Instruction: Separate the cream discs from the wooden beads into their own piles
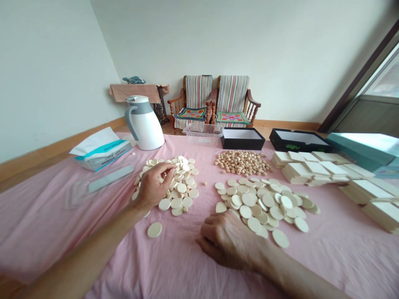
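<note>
While the left hand [154,185] hangs over the left pile [176,202], thumb and forefinger bent toward each other like a pinch, I honestly can't tell if there's a disc between them. That pile is pale round discs with a few small beads [186,209] mixed in. My read: the step in hand is picking at it, and the next move calls for a light fingertip grip, since the discs look thin, overlap and would probably slide.

The left pile sits right under the left hand and off to the left of the right hand [222,236], which is curled on the pink cloth [181,270], knuckles up. Its fingers are tucked under, so no clue whether it's grasping anything. One loose disc [154,230] lies on the near side of the left pile, with a stray bead [204,183] just right of the pile.

Further right of the pile there's a second disc spread [248,199], a bead heap [245,162], then stacked squares [299,171]. Behind the pile: jug [148,128] and tissues [102,151] leftward, clear tub [203,131] and black box [242,143] rightward.
</note>
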Demonstrator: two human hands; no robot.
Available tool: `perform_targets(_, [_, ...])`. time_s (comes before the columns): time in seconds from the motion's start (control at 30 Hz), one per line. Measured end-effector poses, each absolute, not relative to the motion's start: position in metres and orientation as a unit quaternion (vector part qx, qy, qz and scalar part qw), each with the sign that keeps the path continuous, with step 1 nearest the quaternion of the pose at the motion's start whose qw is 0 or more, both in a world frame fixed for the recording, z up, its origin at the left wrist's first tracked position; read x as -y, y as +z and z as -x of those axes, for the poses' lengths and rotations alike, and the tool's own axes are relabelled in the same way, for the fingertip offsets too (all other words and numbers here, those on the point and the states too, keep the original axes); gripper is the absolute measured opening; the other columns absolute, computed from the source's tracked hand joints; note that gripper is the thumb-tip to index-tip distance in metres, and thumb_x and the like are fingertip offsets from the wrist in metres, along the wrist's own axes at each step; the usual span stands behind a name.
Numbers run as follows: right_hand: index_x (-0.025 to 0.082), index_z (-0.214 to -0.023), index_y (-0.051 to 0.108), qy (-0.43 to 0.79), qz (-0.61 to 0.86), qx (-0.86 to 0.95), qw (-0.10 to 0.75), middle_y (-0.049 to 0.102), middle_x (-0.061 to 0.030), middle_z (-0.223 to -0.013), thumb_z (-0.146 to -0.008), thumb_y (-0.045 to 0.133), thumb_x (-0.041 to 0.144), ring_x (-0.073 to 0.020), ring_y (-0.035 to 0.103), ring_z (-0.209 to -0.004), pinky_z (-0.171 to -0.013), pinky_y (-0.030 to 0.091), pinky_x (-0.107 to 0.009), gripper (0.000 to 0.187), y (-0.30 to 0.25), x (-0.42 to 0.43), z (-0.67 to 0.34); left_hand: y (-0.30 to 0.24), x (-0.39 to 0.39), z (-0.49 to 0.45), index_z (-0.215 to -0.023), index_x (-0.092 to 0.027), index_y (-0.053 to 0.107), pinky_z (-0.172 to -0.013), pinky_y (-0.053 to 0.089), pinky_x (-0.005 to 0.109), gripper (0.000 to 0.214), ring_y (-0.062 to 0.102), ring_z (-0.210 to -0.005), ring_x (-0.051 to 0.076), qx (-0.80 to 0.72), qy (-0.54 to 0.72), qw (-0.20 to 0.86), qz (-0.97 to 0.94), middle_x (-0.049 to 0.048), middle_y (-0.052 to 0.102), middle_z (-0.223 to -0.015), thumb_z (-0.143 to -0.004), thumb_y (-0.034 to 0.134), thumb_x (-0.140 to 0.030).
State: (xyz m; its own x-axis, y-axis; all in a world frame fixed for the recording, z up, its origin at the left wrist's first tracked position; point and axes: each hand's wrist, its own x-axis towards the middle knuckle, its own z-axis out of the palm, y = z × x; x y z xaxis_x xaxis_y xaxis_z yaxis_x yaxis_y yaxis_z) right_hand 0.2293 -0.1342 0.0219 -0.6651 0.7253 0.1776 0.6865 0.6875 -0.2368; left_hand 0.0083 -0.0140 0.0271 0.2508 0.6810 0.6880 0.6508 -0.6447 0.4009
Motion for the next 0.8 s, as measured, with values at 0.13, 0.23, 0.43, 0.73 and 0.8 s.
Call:
perform_targets(0.13, [0.017, -0.063, 0.054, 0.084, 0.460, 0.865, 0.182, 0.058, -0.0004, -0.062, -0.091, 0.047, 0.028, -0.0093, 0.048, -0.056, -0.055, 0.028, -0.025, 0.031, 0.028, 0.123, -0.231, 0.019, 0.012, -0.003, -0.093, -0.017, 0.066, -0.078, 0.048, 0.026, 0.015, 0.064, -0.087, 0.016, -0.389, 0.443, -0.010, -0.807, 0.0049, 0.070, -0.094, -0.087, 0.052, -0.021])
perform_targets(0.23, [0.016, -0.073, 0.058, 0.069, 0.508, 0.836, 0.197, 0.060, -0.0030, -0.073, -0.091, 0.047, 0.020, -0.0108, 0.052, -0.065, -0.060, 0.032, -0.024, 0.022, 0.034, 0.101, -0.233, 0.017, 0.011, -0.001, -0.092, -0.016, 0.065, -0.084, 0.047, 0.028, 0.015, 0.063, -0.090, 0.018, -0.371, 0.435, -0.013, -0.821, 0.0055, 0.069, -0.091, -0.087, 0.052, -0.019])
perform_targets(0.43, [0.015, -0.087, 0.062, -0.001, 0.511, 0.854, 0.097, 0.062, -0.0085, -0.088, -0.085, 0.042, 0.004, -0.0167, 0.057, -0.080, -0.068, 0.036, -0.027, 0.023, 0.035, 0.055, -0.223, 0.012, 0.013, -0.003, -0.092, -0.018, 0.065, -0.076, 0.048, 0.027, 0.014, 0.064, -0.084, 0.017, -0.371, 0.420, -0.011, -0.828, 0.0042, 0.069, -0.088, -0.086, 0.052, -0.017])
perform_targets(0.73, [0.013, -0.089, 0.062, 0.003, 0.554, 0.832, 0.032, 0.062, -0.0116, -0.090, -0.082, 0.041, 0.002, -0.0179, 0.057, -0.077, -0.063, 0.037, -0.026, 0.024, 0.022, 0.032, -0.225, 0.015, 0.009, 0.000, -0.090, -0.017, 0.066, -0.077, 0.049, 0.030, 0.015, 0.064, -0.085, 0.018, -0.386, 0.418, -0.014, -0.822, 0.0047, 0.069, -0.087, -0.086, 0.051, -0.018])
perform_targets(0.8, [0.012, -0.089, 0.063, 0.003, 0.584, 0.811, 0.037, 0.062, -0.0120, -0.091, -0.083, 0.044, 0.004, -0.0175, 0.057, -0.077, -0.064, 0.037, -0.026, 0.022, 0.025, 0.021, -0.238, 0.017, 0.007, 0.002, -0.091, -0.017, 0.066, -0.081, 0.049, 0.032, 0.016, 0.064, -0.089, 0.020, -0.395, 0.414, -0.019, -0.820, 0.0054, 0.069, -0.090, -0.086, 0.051, -0.018])
